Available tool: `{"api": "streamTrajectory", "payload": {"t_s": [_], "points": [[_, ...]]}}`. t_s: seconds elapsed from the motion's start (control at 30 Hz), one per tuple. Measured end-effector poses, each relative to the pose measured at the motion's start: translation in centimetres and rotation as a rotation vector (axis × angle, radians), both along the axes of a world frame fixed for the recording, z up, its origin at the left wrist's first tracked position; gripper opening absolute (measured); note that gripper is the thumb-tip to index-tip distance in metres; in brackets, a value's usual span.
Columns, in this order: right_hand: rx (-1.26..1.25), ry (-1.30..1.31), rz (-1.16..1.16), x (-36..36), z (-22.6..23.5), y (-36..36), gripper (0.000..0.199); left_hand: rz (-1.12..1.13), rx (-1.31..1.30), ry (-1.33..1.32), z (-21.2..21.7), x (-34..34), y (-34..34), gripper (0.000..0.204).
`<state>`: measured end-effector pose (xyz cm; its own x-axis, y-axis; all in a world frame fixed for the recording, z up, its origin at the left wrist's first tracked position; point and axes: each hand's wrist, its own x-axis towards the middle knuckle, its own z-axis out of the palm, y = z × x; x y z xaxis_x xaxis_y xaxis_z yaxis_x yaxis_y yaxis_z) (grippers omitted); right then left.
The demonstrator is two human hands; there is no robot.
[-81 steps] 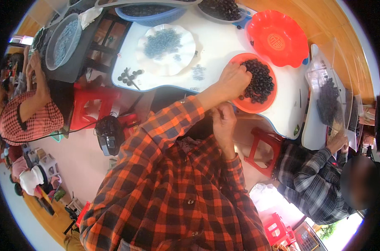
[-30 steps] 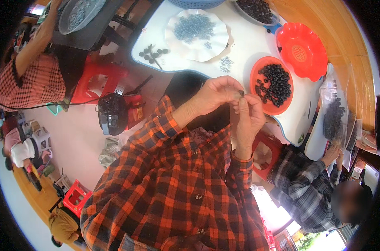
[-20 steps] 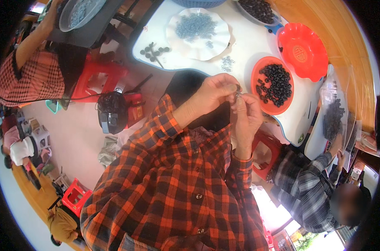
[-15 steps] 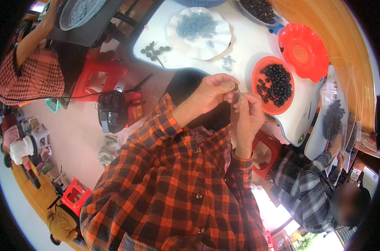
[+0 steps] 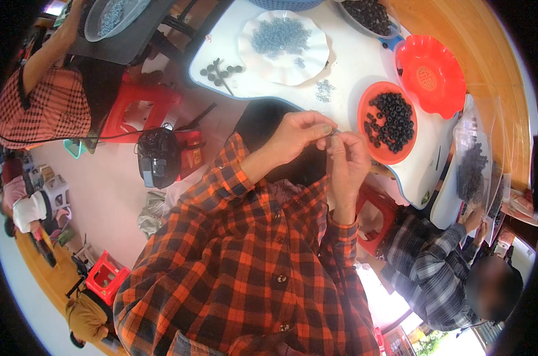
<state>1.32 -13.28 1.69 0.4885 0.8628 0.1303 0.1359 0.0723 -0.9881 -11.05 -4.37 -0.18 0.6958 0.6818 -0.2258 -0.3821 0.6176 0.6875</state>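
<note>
Both hands, left hand (image 5: 297,135) and right hand (image 5: 350,159), pinch together just off the table edge (image 5: 399,188).

Far ahead of you on the white table (image 5: 364,59) sits a scalloped white plate (image 5: 283,40) heaped with small grey-blue rings, and left of it a little cluster of dark discs (image 5: 220,70) lies loose on the tabletop. To the far right you have an empty red dish (image 5: 430,74), with a dark bowl of black pieces (image 5: 372,15) just beyond it. Right of the table's edge, a clear plastic bag (image 5: 473,169) holds more dark pieces. On the floor to your left stand a red stool (image 5: 139,107) and a black camera (image 5: 156,161). At near right, a person in a grey plaid shirt (image 5: 432,276) sits below you.
</note>
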Motion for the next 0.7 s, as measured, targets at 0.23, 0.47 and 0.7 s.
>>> {"api": "streamTrajectory", "payload": {"t_s": [0.23,0.47,0.7], "points": [[-0.109,-0.052,0.059,0.3,0.8,-0.2,0.007,-0.002,0.236,0.149,-0.1,-0.8,0.3,0.016],[-0.19,-0.222,0.097,0.6,1.9,-0.1,0.01,0.014,0.342,0.167,-0.2,-0.9,0.0,0.016],[-0.247,-0.116,0.08,0.4,1.6,0.1,0.014,-0.012,0.261,0.146,-0.4,-0.9,-0.2,0.017]]}}
